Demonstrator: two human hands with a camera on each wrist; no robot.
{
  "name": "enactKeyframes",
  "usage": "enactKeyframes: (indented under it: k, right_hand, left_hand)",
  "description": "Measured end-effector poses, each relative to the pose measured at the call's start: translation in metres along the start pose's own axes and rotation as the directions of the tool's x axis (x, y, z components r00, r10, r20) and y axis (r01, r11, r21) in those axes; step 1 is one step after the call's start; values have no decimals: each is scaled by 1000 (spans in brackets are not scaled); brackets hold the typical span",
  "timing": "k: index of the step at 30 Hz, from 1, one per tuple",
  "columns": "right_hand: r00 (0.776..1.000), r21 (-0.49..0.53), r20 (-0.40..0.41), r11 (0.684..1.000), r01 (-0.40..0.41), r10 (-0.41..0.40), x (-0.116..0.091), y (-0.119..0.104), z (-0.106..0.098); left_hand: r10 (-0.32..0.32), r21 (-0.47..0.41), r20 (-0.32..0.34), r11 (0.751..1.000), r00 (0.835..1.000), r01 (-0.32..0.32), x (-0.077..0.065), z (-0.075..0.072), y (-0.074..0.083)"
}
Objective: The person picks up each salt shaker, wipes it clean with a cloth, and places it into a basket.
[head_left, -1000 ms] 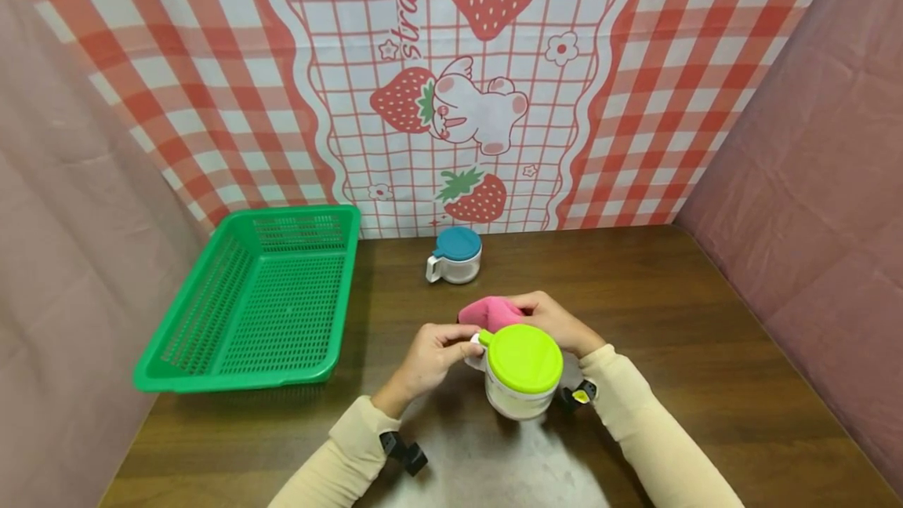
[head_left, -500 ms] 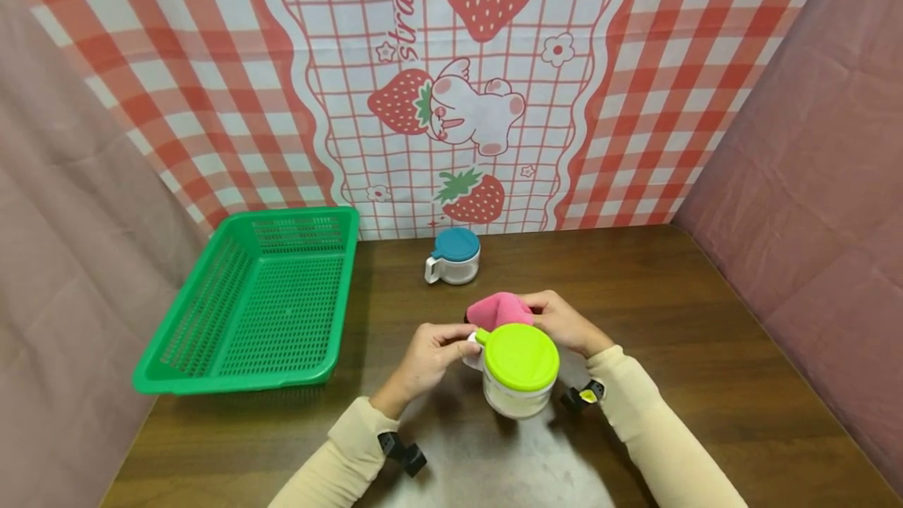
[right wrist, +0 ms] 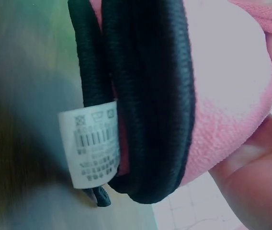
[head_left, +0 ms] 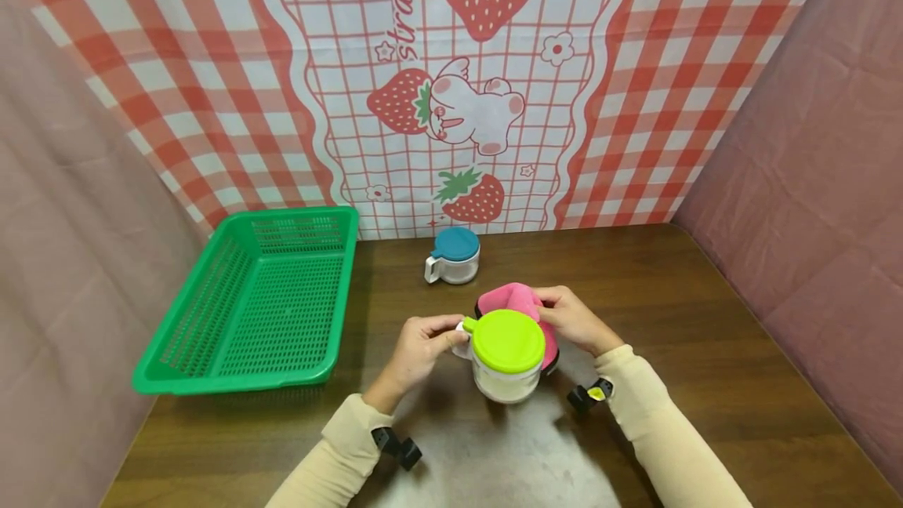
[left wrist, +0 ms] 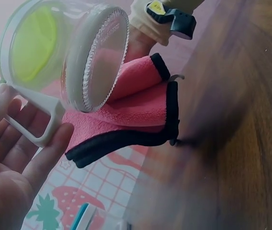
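Note:
My left hand [head_left: 415, 355] pinches the white handle [left wrist: 42, 117] of a clear glass jar [head_left: 506, 384] with a lime green lid [head_left: 508, 341], held raised over the table. Behind the jar, my right hand [head_left: 574, 324] grips a folded pink cloth [head_left: 518, 298] with black edging. In the left wrist view the cloth [left wrist: 136, 108] lies close behind the jar's base; whether they touch I cannot tell. A printed white label [right wrist: 90, 143] hangs from the black edging in the right wrist view. The fingertips of my right hand are partly hidden by the cloth.
A second jar [head_left: 457, 269] with a blue lid stands at the back of the brown wooden table [head_left: 635, 288], its handle pointing left. On the left sits a green plastic basket [head_left: 343, 288]. A strawberry-patterned curtain [head_left: 339, 100] hangs behind, with pink cloth walls on either side.
The left hand and jar have shifted slightly left and away from me. My right hand has drawn the pink cloth to the right, and more of it shows beside the jar.

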State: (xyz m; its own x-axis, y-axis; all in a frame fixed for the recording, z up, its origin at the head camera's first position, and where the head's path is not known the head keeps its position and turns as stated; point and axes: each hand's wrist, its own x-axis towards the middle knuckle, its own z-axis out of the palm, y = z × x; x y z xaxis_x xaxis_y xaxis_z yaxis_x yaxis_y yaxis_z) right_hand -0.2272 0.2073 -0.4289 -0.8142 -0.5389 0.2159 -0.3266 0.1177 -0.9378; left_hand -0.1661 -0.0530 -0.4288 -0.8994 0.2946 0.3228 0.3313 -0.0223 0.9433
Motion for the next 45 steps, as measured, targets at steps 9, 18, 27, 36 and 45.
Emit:
enactKeyframes:
  k: [9,18,27,36,45]
  right_hand:
    - [1000,-43,0,999,-22,22,-5,-4,-8]
    - [994,-126,44,987,-97,103,-15,-10,-15]
    - [996,-238,26,968,-74,83,-22,-18,-12]
    - [999,-337,-33,942,9,-21,-22,-32,-10]
    - [990,-394,-61,914,93,-127,-20,-40,-3]
  left_hand:
    - [-27,-17,-36,1000,999,26,1,-5,1]
    - [-42,18,-117,999,992,44,1,-10,3]
    - [-72,44,-224,995,972,84,1,-8,27]
    - [-93,10,-313,995,945,101,2,-8,23]
    - [-118,39,-354,989,928,141,2,-9,19]
